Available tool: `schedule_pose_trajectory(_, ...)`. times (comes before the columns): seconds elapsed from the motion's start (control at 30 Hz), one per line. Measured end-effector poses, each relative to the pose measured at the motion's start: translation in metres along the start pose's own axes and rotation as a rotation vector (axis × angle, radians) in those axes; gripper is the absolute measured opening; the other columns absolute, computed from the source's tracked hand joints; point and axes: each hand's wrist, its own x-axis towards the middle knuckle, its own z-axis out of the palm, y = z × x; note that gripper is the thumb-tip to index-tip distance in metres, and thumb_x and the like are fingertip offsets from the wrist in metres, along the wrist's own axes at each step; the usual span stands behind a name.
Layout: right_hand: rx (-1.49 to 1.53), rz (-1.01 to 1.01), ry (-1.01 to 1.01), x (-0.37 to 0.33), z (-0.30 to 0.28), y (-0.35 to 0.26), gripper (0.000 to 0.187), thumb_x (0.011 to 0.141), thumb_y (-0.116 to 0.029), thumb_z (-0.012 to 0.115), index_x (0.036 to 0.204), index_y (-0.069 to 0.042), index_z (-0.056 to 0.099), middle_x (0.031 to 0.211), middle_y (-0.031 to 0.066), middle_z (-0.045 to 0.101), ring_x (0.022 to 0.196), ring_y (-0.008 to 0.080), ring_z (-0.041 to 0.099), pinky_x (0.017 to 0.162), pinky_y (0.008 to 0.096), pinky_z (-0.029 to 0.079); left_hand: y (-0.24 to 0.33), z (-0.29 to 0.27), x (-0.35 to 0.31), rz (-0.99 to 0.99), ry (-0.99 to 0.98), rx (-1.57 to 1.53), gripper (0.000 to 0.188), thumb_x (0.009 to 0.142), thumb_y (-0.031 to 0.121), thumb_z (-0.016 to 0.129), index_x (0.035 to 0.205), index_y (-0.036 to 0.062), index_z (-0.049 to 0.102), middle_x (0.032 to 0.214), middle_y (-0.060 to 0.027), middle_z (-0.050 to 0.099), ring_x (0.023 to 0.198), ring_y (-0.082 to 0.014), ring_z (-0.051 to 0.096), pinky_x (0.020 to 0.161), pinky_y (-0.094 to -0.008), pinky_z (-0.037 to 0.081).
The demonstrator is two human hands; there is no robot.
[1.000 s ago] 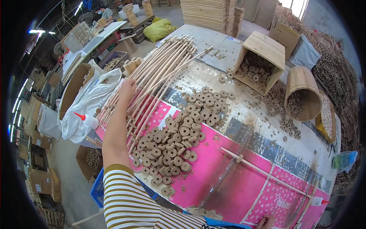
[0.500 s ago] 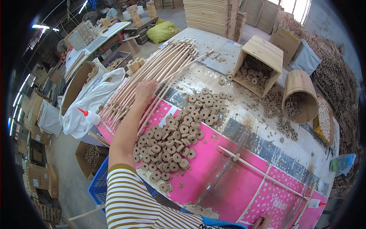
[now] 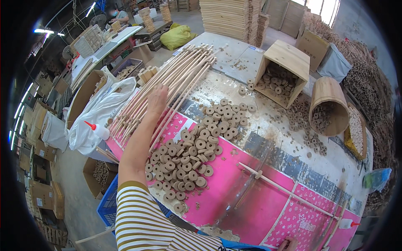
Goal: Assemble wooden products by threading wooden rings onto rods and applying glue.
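My left hand (image 3: 157, 99) reaches across the pile of thin wooden rods (image 3: 184, 69), its fingers closed around a rod among them. Several of the rods carry small round pieces near their ends. Just right of that arm lies a heap of brown wooden rings (image 3: 188, 157) with centre holes. My right hand (image 3: 288, 244) rests at the lower edge on the pink patterned sheet (image 3: 299, 221), partly cut off, its thumb and finger apart with nothing seen between them. Beyond it lies a single rod (image 3: 293, 192) with one ring (image 3: 258, 174) on it.
A wooden box (image 3: 289, 58) and a wooden bucket (image 3: 331, 98) lie tipped, spilling rings. Glue bottles with red tips stand left (image 3: 99, 130) and lie right (image 3: 346, 223). A blue crate (image 3: 108, 205) is below the table's left edge. A person (image 3: 121, 16) sits far back.
My left hand has shifted slightly up and left. A rod that stuck out at an angle right of the pile has swung in line with the others. My right hand stays put.
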Motion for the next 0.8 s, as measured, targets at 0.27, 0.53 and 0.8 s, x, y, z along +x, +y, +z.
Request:
schedule_pose_trajectory(0.27,-0.055,-0.047,0.077,0.001,0.004,-0.002,0.014,0.101,-0.010,0.062,0.111,-0.004,0.070,0.102,0.0159,0.067,0.095,0.0344,0.063,0.087,0.0431,0.051,-0.019,0.000,0.013,-0.093,-0.015,0.035,0.005,0.096,0.009,0.061,0.098,0.0082,0.066,0.108,-0.0115,0.068,0.105,-0.0351,0.068,0.083,-0.0485,0.057)
schedule_pose_trajectory(0.53,-0.021,-0.004,0.061,-0.001,0.002,-0.003,0.013,0.101,-0.010,0.062,0.110,-0.004,0.071,0.100,0.0159,0.067,0.093,0.0343,0.063,0.085,0.0432,0.051,-0.028,0.016,0.023,-0.062,0.034,0.091,0.006,0.095,0.010,0.062,0.097,0.0092,0.068,0.104,-0.0116,0.069,0.103,-0.0348,0.070,0.085,-0.0491,0.058)
schedule_pose_trajectory(0.8,0.047,-0.050,0.100,0.005,0.011,0.009,0.002,0.097,-0.002,0.062,0.097,-0.001,0.064,0.090,0.0144,0.057,0.084,0.0311,0.056,0.074,0.0410,0.044,-0.022,0.007,0.037,-0.065,-0.013,0.071,0.023,0.096,0.014,0.065,0.117,0.0101,0.071,0.113,-0.0149,0.071,0.106,-0.0395,0.069,0.089,-0.0502,0.056)
